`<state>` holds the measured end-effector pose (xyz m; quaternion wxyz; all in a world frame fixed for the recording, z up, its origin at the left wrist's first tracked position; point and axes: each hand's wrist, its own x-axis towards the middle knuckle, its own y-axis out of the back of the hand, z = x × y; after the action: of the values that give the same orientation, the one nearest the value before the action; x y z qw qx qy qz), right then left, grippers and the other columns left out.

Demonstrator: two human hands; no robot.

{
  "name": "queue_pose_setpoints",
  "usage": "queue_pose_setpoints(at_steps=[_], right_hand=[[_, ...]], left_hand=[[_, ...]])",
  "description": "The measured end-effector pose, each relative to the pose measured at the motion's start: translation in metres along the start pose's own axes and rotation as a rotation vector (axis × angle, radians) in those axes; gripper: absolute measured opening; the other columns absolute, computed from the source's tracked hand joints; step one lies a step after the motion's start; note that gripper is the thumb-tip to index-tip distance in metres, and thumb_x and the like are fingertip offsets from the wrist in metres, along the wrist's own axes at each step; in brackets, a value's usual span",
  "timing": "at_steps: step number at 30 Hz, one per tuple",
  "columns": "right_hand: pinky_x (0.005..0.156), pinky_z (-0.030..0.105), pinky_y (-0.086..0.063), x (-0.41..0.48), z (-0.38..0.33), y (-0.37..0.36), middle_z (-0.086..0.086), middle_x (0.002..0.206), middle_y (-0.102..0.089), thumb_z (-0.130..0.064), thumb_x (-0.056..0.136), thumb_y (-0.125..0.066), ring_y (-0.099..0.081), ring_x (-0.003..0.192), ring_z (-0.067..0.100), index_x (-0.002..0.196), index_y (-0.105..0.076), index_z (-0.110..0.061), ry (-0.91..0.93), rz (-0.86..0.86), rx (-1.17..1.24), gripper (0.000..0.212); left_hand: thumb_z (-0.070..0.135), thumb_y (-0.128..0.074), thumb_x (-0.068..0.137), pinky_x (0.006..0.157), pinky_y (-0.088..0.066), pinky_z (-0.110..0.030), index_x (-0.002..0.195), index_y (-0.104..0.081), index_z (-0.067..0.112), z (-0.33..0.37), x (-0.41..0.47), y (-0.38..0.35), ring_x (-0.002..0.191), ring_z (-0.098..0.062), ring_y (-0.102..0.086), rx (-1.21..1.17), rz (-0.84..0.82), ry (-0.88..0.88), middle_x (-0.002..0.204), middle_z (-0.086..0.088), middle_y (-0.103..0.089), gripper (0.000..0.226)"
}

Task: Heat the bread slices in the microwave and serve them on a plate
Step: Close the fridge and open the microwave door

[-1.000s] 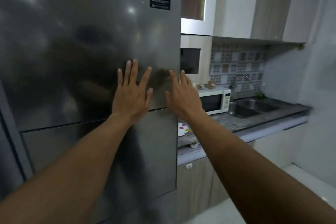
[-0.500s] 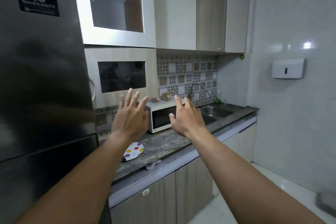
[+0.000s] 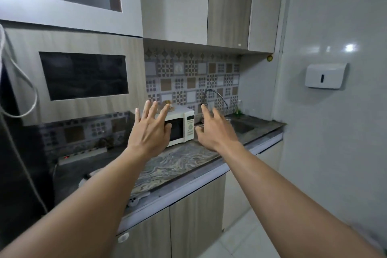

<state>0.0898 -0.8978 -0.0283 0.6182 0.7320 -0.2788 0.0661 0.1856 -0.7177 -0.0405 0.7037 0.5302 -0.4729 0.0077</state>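
The left hand (image 3: pixel 149 132) is reaching forward at chest height with its fingers spread wide and nothing in it, its palm facing away toward the white microwave (image 3: pixel 181 126). From this view it is overlapping the left part of the microwave's dark door window; whether it is touching the door cannot be told. The right hand (image 3: pixel 215 130) is stretching out beside it, just right of the microwave's control panel, fingers loosely apart and slightly curled, also holding nothing. Both bare forearms are running back toward the lower corners of the frame.

The microwave is sitting on the marbled grey counter (image 3: pixel 173 165), against the patterned tile backsplash (image 3: pixel 188 77), with its door closed. Small brownish items on its top are showing between the fingers, too blurred to identify. To its right a curved faucet (image 3: pixel 215 95) is arching over the sink (image 3: pixel 240 125). A white power strip (image 3: pixel 82 155) is lying on the counter to the left, near the wall. A white dispenser (image 3: pixel 324 75) is hanging on the right wall.
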Motion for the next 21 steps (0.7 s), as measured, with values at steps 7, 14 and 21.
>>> queue_pose_setpoints(at_steps=[7, 14, 21], right_hand=[[0.112, 0.055, -0.035, 0.084, 0.059, -0.04, 0.018, 0.161, -0.02, -0.038, 0.099, -0.049, -0.031, 0.143, 0.038, 0.157, -0.012, -0.022, 0.019, 0.0, 0.001, 0.071], [0.11, 0.053, -0.038, 0.182, 0.107, -0.067, 0.017, 0.158, -0.024, -0.036, 0.099, -0.051, -0.033, 0.142, 0.037, 0.157, -0.015, -0.02, 0.08, -0.023, 0.002, 0.071], [0.113, 0.052, -0.035, 0.275, 0.163, -0.11, 0.015, 0.159, -0.023, -0.033, 0.099, -0.053, -0.03, 0.144, 0.036, 0.157, -0.015, -0.018, 0.13, -0.073, 0.035, 0.071]], left_hand=[[0.04, -0.037, 0.101, 0.12, -0.009, -0.057, 0.154, -0.021, 0.022, 0.007, 0.075, -0.083, 0.15, -0.037, -0.007, 0.033, -0.016, 0.008, 0.161, -0.017, -0.019, 0.059], [0.038, -0.037, 0.101, 0.12, -0.01, -0.057, 0.155, -0.017, 0.023, 0.001, 0.162, -0.167, 0.15, -0.036, -0.008, -0.007, -0.048, 0.064, 0.161, -0.018, -0.019, 0.06], [0.041, -0.036, 0.102, 0.121, -0.01, -0.056, 0.156, -0.013, 0.025, 0.007, 0.233, -0.248, 0.151, -0.034, -0.005, -0.015, -0.1, 0.098, 0.163, -0.014, -0.014, 0.061]])
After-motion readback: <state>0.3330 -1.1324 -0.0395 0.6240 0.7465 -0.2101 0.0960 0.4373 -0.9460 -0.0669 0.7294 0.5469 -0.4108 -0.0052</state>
